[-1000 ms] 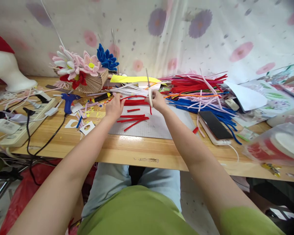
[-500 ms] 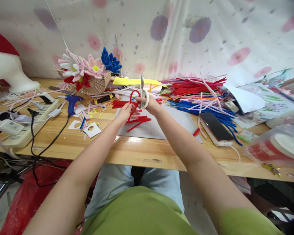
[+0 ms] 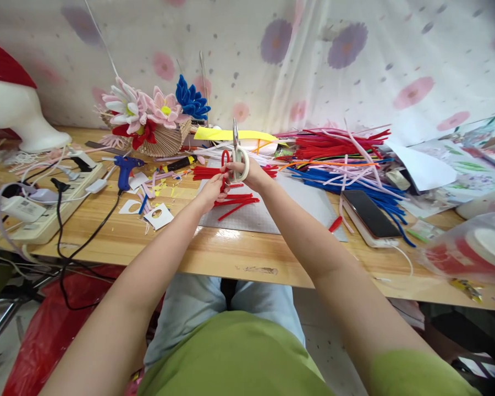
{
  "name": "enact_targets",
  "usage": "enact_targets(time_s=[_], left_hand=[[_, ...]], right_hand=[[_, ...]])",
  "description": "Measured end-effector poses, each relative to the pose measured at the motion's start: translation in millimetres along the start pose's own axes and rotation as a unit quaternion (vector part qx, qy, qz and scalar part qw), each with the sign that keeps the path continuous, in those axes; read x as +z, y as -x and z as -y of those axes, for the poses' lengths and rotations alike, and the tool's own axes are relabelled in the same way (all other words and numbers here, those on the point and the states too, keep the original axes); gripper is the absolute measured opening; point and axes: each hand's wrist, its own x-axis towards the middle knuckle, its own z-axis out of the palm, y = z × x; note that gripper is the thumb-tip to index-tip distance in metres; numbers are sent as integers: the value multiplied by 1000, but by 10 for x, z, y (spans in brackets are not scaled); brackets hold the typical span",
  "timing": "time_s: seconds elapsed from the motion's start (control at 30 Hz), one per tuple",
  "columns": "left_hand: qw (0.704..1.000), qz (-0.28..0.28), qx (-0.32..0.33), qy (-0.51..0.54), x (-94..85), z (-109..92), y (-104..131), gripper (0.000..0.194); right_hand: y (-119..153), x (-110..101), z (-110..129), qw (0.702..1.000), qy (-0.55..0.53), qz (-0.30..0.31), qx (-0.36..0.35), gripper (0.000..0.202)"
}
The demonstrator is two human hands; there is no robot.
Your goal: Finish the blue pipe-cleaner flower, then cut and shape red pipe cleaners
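Over a wooden table [image 3: 206,256], a person's two bare hands meet above a grey cutting mat [image 3: 305,206]. The left hand [image 3: 212,195] has its fingers pinched together on one red pipe cleaner [image 3: 225,157], bent into an upright loop; its lower end is hidden among the fingers. The right hand's grip [image 3: 251,171] is curled around the white handles of one pair of scissors [image 3: 243,175], blades pointing away from the body; whether it also touches the loop is unclear. A bundle of red pipe cleaners [image 3: 204,173] lies behind the hands, partly blocked by them, and short red pieces [image 3: 243,202] lie on the mat, overlapping too closely to count. To the left are one blue glue gun [image 3: 125,170], two white cards with round holes [image 3: 165,219], scattered scraps and one power strip [image 3: 49,224] crowded with plugs and cords. Behind them stand four fuzzy flowers, one white and pink, one pink [image 3: 161,104], one red [image 3: 148,133] and one blue [image 3: 192,99]. To the right, heaped red [image 3: 334,144] and blue pipe cleaners [image 3: 346,187] hem in the mat, with one phone [image 3: 371,213] and one bagged cup [image 3: 457,257] nearer the front edge.
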Motion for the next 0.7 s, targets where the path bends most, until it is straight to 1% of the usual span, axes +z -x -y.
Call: enact_targets(time_s=[0.17, 0.27, 0.4, 0.5, 0.57, 0.63, 0.7], left_hand=[[1000, -3, -6, -12, 10, -9, -13, 19], [1000, -11, 0, -26, -3, 18, -34, 24], [999, -8, -11, -31, -52, 89, -51, 31], [1000, 14, -24, -15, -93, 142, -49, 35], [999, 38, -27, -1, -109, 164, -38, 36], [998, 58, -27, 3, -111, 175, -21, 34], [998, 62, -26, -4, -101, 177, -3, 27]], right_hand=[[-11, 2, 9, 1000, -7, -13, 7, 31], [-21, -9, 12, 999, -13, -40, 22, 30], [-63, -79, -17, 994, -62, -79, 35, 24], [-98, -124, -49, 989, -99, -91, 60, 18], [-114, -125, -68, 984, -117, -113, 72, 17], [-123, -101, -81, 979, -128, -144, 68, 19], [-128, -64, -86, 975, -126, -174, 52, 23]])
